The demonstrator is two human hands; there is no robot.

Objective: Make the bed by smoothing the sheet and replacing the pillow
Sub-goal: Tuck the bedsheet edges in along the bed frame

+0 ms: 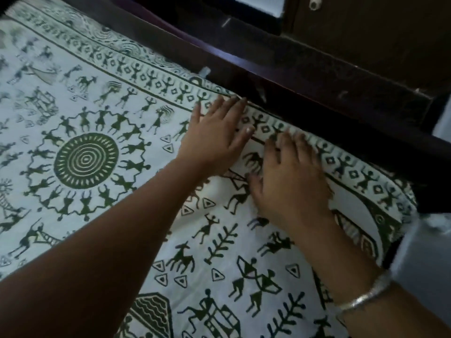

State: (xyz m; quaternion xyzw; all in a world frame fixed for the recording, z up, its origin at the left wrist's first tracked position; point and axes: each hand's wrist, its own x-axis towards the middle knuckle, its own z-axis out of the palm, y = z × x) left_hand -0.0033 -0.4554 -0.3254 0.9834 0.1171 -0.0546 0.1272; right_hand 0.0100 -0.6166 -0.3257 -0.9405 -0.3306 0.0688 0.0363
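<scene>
A white sheet (102, 215) printed with dark green stick figures, animals and a round sun motif covers the bed and fills most of the view. My left hand (217, 135) lies flat on it, fingers straight, with the fingertips at the sheet's bordered edge by the bed frame. Just to its right, my right hand (290, 179) presses flat on the sheet, its fingers also reaching that edge. A silver bangle sits on my right wrist. No pillow is in view.
The dark wooden bed frame (305, 86) runs diagonally along the sheet's far edge from top left to right. Behind it stands dark wooden furniture (366, 32). A pale cloth or floor patch (424, 259) shows past the bed's right corner.
</scene>
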